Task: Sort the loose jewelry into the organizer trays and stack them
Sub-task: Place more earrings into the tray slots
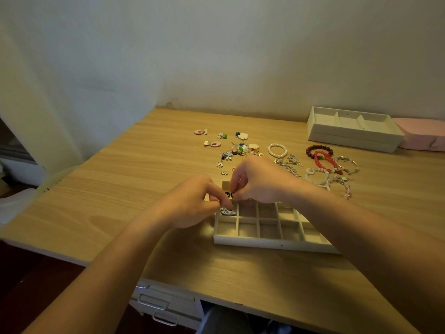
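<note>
A white organizer tray [272,243] with a grid of small compartments lies on the wooden desk in front of me. My left hand [192,204] pinches a small patterned earring [227,211] over the tray's left compartment. My right hand [255,182] hovers over the tray's far-left corner, its fingers curled and pinching a small dark earring [230,195]. Loose earrings [231,147] lie scattered behind the tray. A pearl bracelet [277,150], a dark red bracelet [319,150], a bright red bracelet [326,162] and silver chains [290,163] lie to the right.
A second white tray [354,128], stacked on another one, stands at the back right beside a pink box [421,136]. A white curtain [60,104] hangs at the left. White drawers [163,304] sit below the desk's front edge.
</note>
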Action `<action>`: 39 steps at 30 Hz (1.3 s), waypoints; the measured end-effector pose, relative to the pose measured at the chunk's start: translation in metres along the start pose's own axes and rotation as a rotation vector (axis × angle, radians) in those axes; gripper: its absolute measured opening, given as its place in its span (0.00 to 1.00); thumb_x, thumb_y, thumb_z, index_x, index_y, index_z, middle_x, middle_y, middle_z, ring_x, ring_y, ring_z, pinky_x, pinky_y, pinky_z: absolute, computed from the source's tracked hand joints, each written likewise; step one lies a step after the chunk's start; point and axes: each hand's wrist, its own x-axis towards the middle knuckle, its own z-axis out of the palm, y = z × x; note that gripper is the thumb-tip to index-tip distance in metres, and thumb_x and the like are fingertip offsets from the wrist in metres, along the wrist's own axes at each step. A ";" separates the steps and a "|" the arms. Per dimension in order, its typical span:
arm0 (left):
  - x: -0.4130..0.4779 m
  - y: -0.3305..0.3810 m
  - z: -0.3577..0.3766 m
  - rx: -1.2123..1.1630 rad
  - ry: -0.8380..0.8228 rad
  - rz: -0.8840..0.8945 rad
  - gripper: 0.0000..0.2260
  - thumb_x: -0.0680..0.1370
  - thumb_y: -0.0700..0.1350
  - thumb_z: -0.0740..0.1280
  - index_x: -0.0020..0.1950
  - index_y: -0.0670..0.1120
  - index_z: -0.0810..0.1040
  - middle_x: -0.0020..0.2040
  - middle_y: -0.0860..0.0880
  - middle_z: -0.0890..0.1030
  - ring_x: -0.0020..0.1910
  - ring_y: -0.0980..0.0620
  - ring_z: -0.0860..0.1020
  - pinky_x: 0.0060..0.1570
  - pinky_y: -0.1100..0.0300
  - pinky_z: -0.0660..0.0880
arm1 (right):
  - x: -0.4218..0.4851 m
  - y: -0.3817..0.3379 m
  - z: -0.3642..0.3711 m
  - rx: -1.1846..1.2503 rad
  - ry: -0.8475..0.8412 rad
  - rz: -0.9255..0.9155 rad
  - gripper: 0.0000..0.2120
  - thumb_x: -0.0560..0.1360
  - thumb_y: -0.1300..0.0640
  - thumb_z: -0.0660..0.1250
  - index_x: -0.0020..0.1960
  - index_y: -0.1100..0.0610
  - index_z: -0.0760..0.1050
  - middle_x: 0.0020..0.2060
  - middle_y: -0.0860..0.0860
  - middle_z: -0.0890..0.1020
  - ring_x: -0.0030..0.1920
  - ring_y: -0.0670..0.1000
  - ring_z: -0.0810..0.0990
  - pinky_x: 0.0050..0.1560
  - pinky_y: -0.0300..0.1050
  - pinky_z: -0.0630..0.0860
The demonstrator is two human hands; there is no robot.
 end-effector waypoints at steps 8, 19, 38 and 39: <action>-0.001 0.003 0.000 0.103 -0.060 -0.026 0.09 0.80 0.47 0.67 0.50 0.58 0.87 0.46 0.53 0.75 0.41 0.57 0.72 0.37 0.66 0.64 | -0.001 -0.007 0.003 -0.059 0.039 0.005 0.08 0.68 0.57 0.81 0.44 0.51 0.83 0.39 0.46 0.84 0.42 0.47 0.83 0.42 0.43 0.80; 0.000 0.001 -0.005 0.006 -0.075 -0.068 0.14 0.79 0.41 0.64 0.49 0.56 0.88 0.44 0.55 0.75 0.41 0.58 0.72 0.38 0.64 0.65 | -0.006 0.010 -0.003 -0.049 -0.069 -0.074 0.13 0.78 0.60 0.64 0.49 0.48 0.86 0.34 0.35 0.76 0.37 0.38 0.74 0.36 0.35 0.67; 0.009 -0.003 -0.007 -0.096 -0.017 -0.037 0.14 0.76 0.38 0.66 0.45 0.54 0.87 0.40 0.51 0.79 0.34 0.57 0.72 0.37 0.58 0.69 | -0.005 0.010 -0.001 -0.114 -0.029 -0.075 0.13 0.78 0.55 0.62 0.52 0.47 0.85 0.46 0.42 0.83 0.44 0.44 0.79 0.43 0.45 0.78; 0.012 -0.002 -0.009 -0.114 0.014 -0.034 0.13 0.76 0.37 0.66 0.44 0.53 0.87 0.38 0.52 0.79 0.32 0.59 0.70 0.34 0.61 0.68 | -0.002 0.010 -0.004 -0.068 0.014 -0.068 0.13 0.78 0.56 0.62 0.51 0.48 0.85 0.46 0.42 0.84 0.42 0.44 0.79 0.40 0.44 0.76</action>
